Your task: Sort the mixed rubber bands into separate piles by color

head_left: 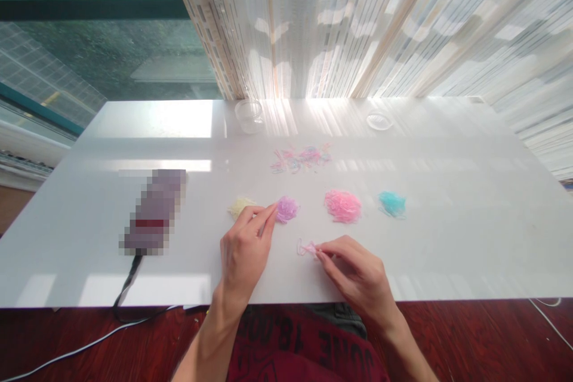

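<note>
Small elastic bands lie sorted by colour on a white table [447, 233]: a yellow pile [240, 206], a purple pile [287, 209], a pink pile [342, 205] and a teal pile [392, 203]. Behind them is a loose mixed heap of bands [301, 159]. My left hand [245, 250] rests between the yellow and purple piles, its fingertips pinched together at the edge of the purple one. My right hand [356, 274] pinches a few pink bands [307, 248] lying on the table in front of the piles.
A clear plastic cup [249, 114] and its flat round lid [379, 120] stand at the table's back edge by a sheer curtain. A blurred-out object [154, 210] with a cable [128, 286] lies at the left. Red-brown floor shows below the front edge.
</note>
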Available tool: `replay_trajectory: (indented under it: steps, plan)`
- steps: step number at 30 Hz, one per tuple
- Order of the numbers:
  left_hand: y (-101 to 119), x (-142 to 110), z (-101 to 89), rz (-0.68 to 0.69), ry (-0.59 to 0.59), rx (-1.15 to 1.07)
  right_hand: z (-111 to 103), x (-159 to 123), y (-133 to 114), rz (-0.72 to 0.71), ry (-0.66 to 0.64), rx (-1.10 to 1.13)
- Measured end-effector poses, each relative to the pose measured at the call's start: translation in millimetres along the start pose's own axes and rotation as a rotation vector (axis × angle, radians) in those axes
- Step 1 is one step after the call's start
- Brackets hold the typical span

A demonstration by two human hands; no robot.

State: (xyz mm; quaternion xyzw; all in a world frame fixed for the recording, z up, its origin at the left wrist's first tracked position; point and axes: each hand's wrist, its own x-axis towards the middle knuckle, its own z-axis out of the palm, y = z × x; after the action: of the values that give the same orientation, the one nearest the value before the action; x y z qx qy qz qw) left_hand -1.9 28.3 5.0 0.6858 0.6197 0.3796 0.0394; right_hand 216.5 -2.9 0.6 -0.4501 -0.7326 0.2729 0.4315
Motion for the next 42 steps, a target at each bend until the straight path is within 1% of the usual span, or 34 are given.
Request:
replay_trajectory:
  steps: [4, 5, 7, 10, 12, 18, 38, 42]
  plan:
    - [3, -6, -5.1, 0.057, 0.052, -0.094, 0, 1, -1, -0.003, 0.002, 0.002]
    - [5, -9, -6.8, 0.066, 0.045, -0.129, 0, 2, -1, -0.004, 0.003, 0.005]
    - [11, -17, -9.5, 0.094, -0.031, -0.214, 0, 2, -1, -0.008, 0.005, 0.012]
    - [17, -29, -10.3, 0.172, -0.219, -0.349, -1, 2, -1, -0.017, 0.013, 0.020]
    - [17, -33, -8.7, 0.203, -0.272, -0.400, -1, 2, -1, -0.021, 0.016, 0.026]
    - [14, -32, -4.4, 0.191, -0.277, -0.468, -1, 3, -2, -0.023, 0.016, 0.036]
    - [16, -26, -8.5, 0.151, -0.265, -0.508, 0, 3, -3, 0.000, -0.004, 0.006]
    - [16, -26, -8.4, 0.145, -0.253, -0.514, 0, 2, -1, -0.005, 0.011, 0.002]
